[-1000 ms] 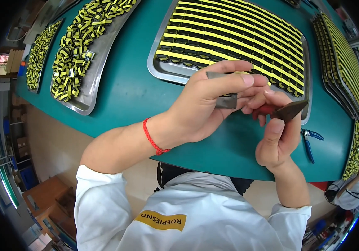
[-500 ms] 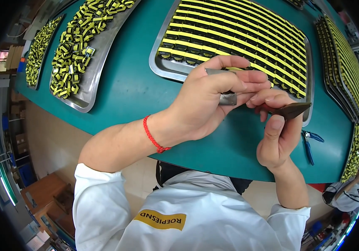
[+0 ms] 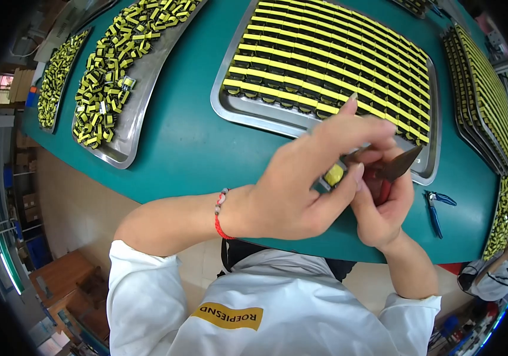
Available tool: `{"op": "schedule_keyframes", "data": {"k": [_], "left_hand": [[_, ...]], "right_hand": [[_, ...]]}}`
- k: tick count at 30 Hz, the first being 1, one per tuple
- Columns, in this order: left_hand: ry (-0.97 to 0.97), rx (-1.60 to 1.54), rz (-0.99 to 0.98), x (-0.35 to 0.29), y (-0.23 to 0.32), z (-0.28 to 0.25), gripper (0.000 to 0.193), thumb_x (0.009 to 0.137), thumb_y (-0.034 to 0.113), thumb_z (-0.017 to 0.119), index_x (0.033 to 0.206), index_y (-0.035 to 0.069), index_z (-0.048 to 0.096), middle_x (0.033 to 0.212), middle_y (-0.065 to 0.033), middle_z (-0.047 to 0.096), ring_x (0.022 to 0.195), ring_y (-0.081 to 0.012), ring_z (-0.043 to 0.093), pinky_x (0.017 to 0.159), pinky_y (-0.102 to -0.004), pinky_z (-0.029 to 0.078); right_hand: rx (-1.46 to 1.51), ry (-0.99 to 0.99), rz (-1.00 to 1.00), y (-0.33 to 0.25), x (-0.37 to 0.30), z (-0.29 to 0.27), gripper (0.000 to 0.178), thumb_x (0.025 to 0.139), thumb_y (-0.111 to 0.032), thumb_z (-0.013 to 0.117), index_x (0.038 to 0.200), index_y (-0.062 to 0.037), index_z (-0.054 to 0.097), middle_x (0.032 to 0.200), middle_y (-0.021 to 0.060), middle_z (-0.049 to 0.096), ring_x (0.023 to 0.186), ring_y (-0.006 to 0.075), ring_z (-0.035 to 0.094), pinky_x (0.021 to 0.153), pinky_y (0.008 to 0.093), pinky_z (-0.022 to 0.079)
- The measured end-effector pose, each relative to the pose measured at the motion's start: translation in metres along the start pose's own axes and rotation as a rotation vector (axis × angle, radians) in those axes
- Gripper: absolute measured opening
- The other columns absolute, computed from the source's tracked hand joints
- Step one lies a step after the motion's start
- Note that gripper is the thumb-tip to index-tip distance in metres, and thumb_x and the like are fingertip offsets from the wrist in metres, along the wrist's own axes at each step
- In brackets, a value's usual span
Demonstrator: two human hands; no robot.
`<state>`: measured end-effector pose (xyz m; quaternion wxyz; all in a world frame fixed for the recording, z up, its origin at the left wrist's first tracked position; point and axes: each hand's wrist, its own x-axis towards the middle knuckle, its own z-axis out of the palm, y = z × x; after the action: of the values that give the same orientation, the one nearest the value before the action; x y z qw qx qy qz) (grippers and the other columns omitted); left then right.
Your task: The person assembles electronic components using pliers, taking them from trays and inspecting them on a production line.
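Near the front edge of the large tray, my two hands are close together. My left hand (image 3: pixel 307 178), with a red braided band at its wrist, is closed on a small yellow-and-metal coil part (image 3: pixel 333 174) between thumb and fingers. The fingers hide much of that part. My right hand (image 3: pixel 384 207) is wrapped round a dark, pointed, blade-like tool (image 3: pixel 402 164); a bit of red shows below the blade. Its tip points up and right. Past my hands, the metal tray (image 3: pixel 228 110) holds rows of yellow-and-black coil parts (image 3: pixel 331 53).
Left on the green table (image 3: pixel 171 136), a metal tray (image 3: pixel 141 118) holds heaped loose parts, with another heap (image 3: pixel 58 77) beyond. Blue-handled pliers (image 3: pixel 435 213) lie right of my right hand. Stacked filled trays (image 3: pixel 485 101) stand far right. Another person (image 3: pixel 491 276) is at the right edge.
My left hand has turned over and come lower; the yellow coil part now shows in its grip. My right hand has closed more round the tool, whose tip has swung upward.
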<state>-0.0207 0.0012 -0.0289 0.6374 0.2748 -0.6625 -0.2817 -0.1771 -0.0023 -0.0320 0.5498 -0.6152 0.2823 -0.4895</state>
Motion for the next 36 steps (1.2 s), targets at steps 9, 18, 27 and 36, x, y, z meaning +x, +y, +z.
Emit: {"op": "schedule_keyframes", "data": {"k": [9, 18, 27, 36], "left_hand": [[-0.158, 0.092, 0.01, -0.005, 0.002, -0.004, 0.056, 0.086, -0.012, 0.056, 0.14, -0.004, 0.042, 0.13, -0.022, 0.059, 0.116, -0.0326, 0.063, 0.116, -0.056, 0.025], [-0.416, 0.314, -0.104, 0.006, 0.012, -0.014, 0.063, 0.096, 0.032, 0.041, 0.148, -0.003, 0.033, 0.142, -0.0234, 0.047, 0.138, -0.0434, 0.039, 0.113, -0.0663, 0.011], [-0.292, 0.19, -0.104, 0.008, 0.014, -0.012, 0.077, 0.081, -0.002, 0.068, 0.147, -0.006, 0.029, 0.149, -0.0216, 0.041, 0.126, -0.034, 0.056, 0.116, -0.047, 0.025], [-0.24, 0.155, -0.12, 0.004, 0.012, -0.011, 0.069, 0.085, 0.002, 0.061, 0.146, -0.008, 0.031, 0.142, -0.0217, 0.047, 0.122, -0.0333, 0.058, 0.107, -0.0423, 0.038]], "right_hand": [[-0.006, -0.214, 0.076, -0.003, -0.005, -0.014, 0.04, 0.077, 0.007, 0.065, 0.116, 0.0085, 0.055, 0.098, 0.0104, 0.064, 0.076, 0.0081, 0.059, 0.062, 0.0207, 0.046], [-0.07, -0.049, -0.005, 0.012, -0.011, -0.006, 0.032, 0.08, 0.008, 0.065, 0.111, 0.0076, 0.058, 0.089, 0.009, 0.067, 0.069, 0.0059, 0.058, 0.059, 0.0203, 0.047], [-0.14, -0.08, 0.047, 0.01, -0.006, -0.008, 0.027, 0.085, 0.003, 0.059, 0.112, 0.0073, 0.059, 0.097, 0.0086, 0.068, 0.078, 0.0083, 0.059, 0.068, 0.0224, 0.049], [-0.134, -0.094, -0.048, 0.015, -0.004, -0.007, 0.023, 0.088, 0.004, 0.062, 0.111, 0.0075, 0.06, 0.098, 0.01, 0.068, 0.077, 0.0096, 0.059, 0.066, 0.0237, 0.051]]}}
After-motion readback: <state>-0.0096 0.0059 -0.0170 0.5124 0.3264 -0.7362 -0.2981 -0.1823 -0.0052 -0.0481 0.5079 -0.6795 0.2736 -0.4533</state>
